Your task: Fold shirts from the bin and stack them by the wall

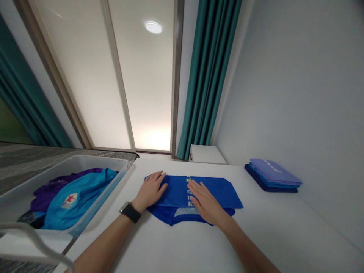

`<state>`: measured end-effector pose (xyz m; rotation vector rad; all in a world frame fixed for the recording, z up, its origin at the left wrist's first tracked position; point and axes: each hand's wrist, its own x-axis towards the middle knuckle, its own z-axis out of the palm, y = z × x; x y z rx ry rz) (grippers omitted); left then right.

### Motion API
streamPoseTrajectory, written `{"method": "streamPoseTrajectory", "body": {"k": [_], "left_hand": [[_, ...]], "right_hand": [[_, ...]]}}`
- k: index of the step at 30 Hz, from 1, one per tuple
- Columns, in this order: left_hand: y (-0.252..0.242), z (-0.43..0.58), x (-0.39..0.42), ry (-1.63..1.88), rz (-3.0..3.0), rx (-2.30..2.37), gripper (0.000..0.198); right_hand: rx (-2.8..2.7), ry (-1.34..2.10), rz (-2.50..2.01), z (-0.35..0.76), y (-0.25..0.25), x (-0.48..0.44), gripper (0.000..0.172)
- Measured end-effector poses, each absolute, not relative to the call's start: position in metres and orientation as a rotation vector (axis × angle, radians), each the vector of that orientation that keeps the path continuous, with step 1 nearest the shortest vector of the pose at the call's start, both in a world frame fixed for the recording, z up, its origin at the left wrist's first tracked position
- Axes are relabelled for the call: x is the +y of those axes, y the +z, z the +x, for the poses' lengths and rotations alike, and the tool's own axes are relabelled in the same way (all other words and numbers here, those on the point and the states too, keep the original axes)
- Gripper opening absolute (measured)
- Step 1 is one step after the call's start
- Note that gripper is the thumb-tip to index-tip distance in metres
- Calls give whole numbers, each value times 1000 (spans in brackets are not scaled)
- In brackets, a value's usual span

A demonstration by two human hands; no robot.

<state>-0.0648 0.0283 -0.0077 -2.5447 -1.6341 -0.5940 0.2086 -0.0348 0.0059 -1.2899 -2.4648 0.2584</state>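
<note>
– How about the hands?
– Both stretched out flat, palms down. Left hand [152, 190] on the left end of the blue shirt [218, 189], thumb spread. Right hand [206, 201] near the middle, by the white letters [190, 198].
– And around the left wrist?
– A black watch [130, 212].
– Where, the shirt?
– On the white table [182, 246], folded over, with a pale strip [186, 211] peeking out on the near side.
– To the right?
– A neat pile of folded clothes [273, 178], light purple on top.
– To the left?
– A see-through bin [96, 163], with purple cloth [59, 185] and bright blue cloth [82, 189] bunched inside.
– Farther back?
– A green curtain [212, 83] and big pale doors [148, 87].
</note>
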Motion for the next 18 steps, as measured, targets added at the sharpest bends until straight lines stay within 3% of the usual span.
{"method": "streamPoseTrajectory", "body": {"k": [8, 18], "left_hand": [[-26, -42, 15, -314, -2776, -1458, 60], [-26, -54, 23, -355, -2772, -1483, 62]], "right_hand": [[-2334, 161, -1951, 245, -23, -15, 63], [-2216, 108, -2122, 245, -33, -23, 69]]}}
